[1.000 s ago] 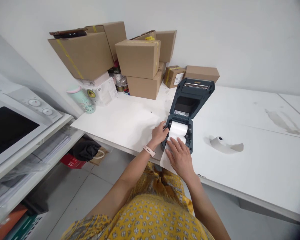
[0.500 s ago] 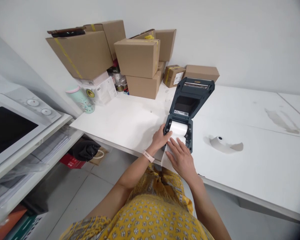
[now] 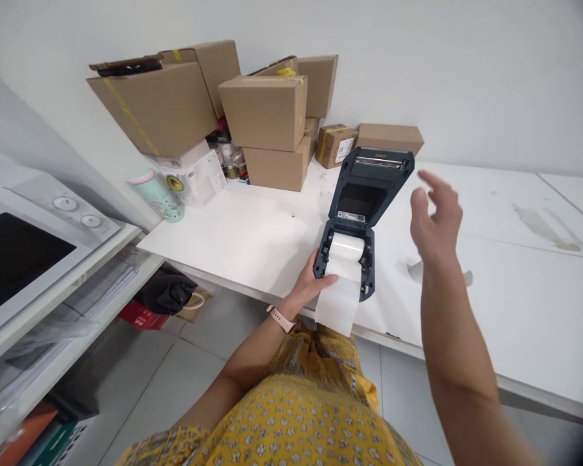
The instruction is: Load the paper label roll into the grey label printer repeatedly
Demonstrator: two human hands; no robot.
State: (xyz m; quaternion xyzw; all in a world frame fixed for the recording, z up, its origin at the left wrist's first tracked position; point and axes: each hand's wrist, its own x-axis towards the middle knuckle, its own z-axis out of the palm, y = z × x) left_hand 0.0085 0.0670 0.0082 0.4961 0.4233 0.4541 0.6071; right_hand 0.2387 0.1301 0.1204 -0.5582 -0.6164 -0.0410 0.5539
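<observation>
A dark blue label printer (image 3: 324, 241) stands at the table's front edge, its lid (image 3: 387, 194) raised. Inside lies a white paper roll (image 3: 347, 246), and its loose paper strip (image 3: 339, 307) runs out over the front and past the table edge. My left hand (image 3: 313, 282) grips the printer's left front side, thumb pressing on the strip. Empty and raised, my right hand (image 3: 434, 217) is just right of the lid, thumb and forefinger apart; it is slightly blurred. Behind my right forearm is a small used paper roll (image 3: 414, 270), mostly hidden.
Cardboard boxes (image 3: 262, 113) are stacked at the back left, with smaller boxes (image 3: 389, 137) behind the printer. A mint tumbler (image 3: 156, 194) stands at the table's left end. A microwave (image 3: 24, 239) sits on a shelf at the left.
My right hand has left the paper strip and moved up and right to beside the lid. My left hand stays at the printer's side. The strip now lies uncovered.
</observation>
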